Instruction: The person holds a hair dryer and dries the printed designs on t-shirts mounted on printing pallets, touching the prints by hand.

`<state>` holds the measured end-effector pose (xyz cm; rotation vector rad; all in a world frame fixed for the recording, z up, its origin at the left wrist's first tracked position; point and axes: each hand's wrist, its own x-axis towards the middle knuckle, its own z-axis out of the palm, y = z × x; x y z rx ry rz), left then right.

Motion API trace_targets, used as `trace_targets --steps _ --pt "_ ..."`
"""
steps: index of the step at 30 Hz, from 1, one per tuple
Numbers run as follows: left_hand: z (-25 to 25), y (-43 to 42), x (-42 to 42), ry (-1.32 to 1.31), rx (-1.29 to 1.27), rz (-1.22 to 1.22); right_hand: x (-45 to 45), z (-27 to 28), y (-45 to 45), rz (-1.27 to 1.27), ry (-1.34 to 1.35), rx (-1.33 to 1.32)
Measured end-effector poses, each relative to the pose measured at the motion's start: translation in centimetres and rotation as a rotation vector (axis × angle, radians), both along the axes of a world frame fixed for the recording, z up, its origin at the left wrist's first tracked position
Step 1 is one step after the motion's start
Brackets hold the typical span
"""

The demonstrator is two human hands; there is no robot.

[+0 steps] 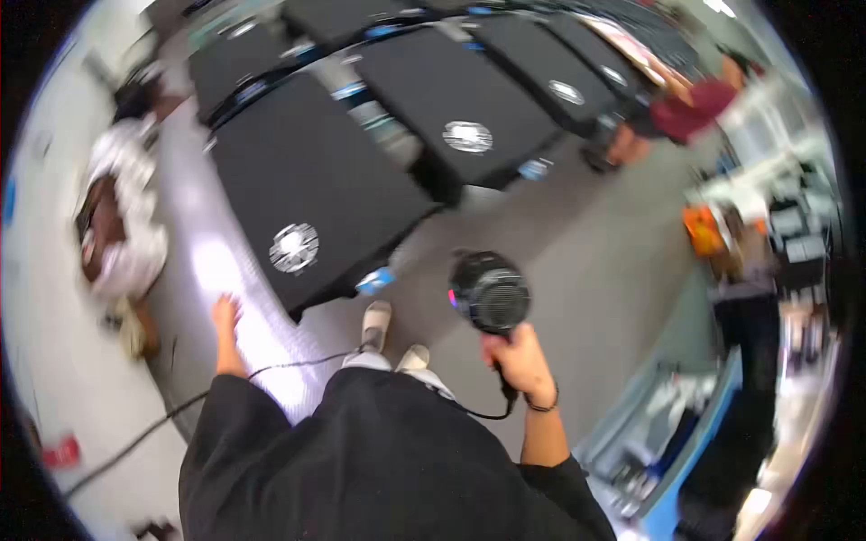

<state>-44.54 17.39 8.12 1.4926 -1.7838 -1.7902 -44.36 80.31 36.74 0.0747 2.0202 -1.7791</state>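
Observation:
My right hand is wrapped round the handle of a black hair dryer, which is held out in front of my body. Its round grille faces up toward me, and a cord runs from the handle's base. My left hand hangs at my left side, holding nothing, with its fingers loosely apart. Ahead of me lies a black T-shirt stretched flat, bearing a round white print at its near end. A second black T-shirt with a similar print is to its right.
More black shirts lie in rows beyond. A person in a dark red top bends over at the right. The black cord trails across to my left. A blue-edged bin stands at lower right, near cluttered shelves. White bundled cloth is at left.

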Motion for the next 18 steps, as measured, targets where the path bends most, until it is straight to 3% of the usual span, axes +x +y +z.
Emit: trace_targets --steps 1,3,8,9,11,13,18 --pt "-1.6 -0.2 -1.2 0.044 -0.083 -0.087 -1.1 -0.2 -0.7 0.035 0.027 -0.066" --pt "1.8 3.9 -4.2 0.07 -0.035 -0.067 -3.5 2.1 -3.9 -0.012 -0.025 -0.493" --pt "4.2 7.9 -9.9 0.118 -0.037 -0.103 -9.8 3.1 -10.9 0.17 0.106 -0.042" --pt "4.4 8.3 -10.3 0.163 0.018 -0.121 -11.0 3.0 -12.1 0.194 0.095 -0.033" --pt "4.4 9.2 -10.7 0.129 -0.149 -0.164 -12.9 2.7 -14.2 0.256 -0.052 -0.3" --pt "6.7 11.1 -11.0 0.18 -0.184 -0.102 -14.0 2.5 -17.3 0.342 -0.008 -0.149" --pt "7.4 12.4 -11.8 0.267 -0.015 0.022 -15.6 1.2 -21.4 0.394 -0.203 -0.221"
